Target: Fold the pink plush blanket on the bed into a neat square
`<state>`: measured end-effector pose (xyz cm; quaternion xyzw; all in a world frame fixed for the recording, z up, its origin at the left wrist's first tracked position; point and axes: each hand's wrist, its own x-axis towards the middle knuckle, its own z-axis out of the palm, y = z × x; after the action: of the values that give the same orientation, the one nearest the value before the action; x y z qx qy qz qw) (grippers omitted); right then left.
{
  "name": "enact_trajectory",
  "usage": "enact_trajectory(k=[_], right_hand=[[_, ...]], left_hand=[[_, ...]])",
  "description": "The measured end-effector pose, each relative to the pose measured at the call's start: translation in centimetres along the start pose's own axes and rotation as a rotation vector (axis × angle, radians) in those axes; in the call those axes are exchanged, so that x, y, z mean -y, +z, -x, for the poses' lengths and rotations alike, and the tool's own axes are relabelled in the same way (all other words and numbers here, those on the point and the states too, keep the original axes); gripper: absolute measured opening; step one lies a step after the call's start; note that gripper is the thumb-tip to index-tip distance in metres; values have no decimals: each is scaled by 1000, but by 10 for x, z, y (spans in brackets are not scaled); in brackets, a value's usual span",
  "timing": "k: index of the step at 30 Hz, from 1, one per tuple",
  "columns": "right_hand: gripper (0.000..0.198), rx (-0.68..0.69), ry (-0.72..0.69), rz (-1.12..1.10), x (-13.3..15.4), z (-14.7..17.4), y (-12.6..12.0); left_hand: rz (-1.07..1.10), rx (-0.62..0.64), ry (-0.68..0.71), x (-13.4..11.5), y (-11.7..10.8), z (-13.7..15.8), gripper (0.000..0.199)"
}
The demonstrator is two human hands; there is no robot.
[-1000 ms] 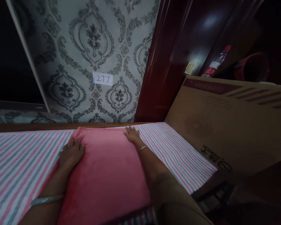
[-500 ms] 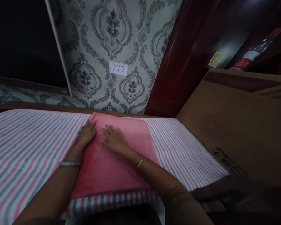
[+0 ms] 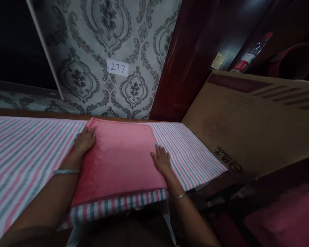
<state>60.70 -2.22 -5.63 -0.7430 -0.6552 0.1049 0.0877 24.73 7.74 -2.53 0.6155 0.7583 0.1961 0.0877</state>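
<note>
A pink fleece cloth (image 3: 121, 157), folded into a rectangle, lies flat on a pink, grey and white striped sheet (image 3: 23, 151). My left hand (image 3: 84, 141) rests palm down on the cloth's far left edge, fingers spread. Palm down on the right edge, nearer to me, lies my right hand (image 3: 161, 160). Neither hand grips anything. Each wrist wears a bangle.
A large flat cardboard box (image 3: 252, 120) leans at the right of the sheet. Behind is patterned wallpaper with a label reading 277 (image 3: 117, 67), a dark red wooden door frame (image 3: 180, 58) and a plastic bottle (image 3: 247, 60). More pink fabric (image 3: 285, 219) shows low at the right.
My right hand slid from the cloth's middle, beside the left hand, out to its right edge and nearer to me. The left hand stayed near the far left edge.
</note>
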Motion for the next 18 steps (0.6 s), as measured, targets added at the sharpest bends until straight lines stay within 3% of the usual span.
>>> enact_trajectory(k=[3, 6, 11, 14, 18], right_hand=[[61, -8, 65, -3, -26, 21, 0], [61, -79, 30, -13, -19, 42, -4], [61, -105, -400, -26, 38, 80, 0], [60, -7, -606, -38, 62, 98, 11], [59, 21, -617, -18, 58, 108, 24]], left_hand=[[-26, -11, 10, -6, -2, 5, 62], [-86, -4, 12, -16, -10, 12, 60], [-246, 46, 55, -25, -27, 39, 59], [-292, 48, 104, -9, -28, 72, 62], [-271, 44, 30, 30, -25, 115, 68]])
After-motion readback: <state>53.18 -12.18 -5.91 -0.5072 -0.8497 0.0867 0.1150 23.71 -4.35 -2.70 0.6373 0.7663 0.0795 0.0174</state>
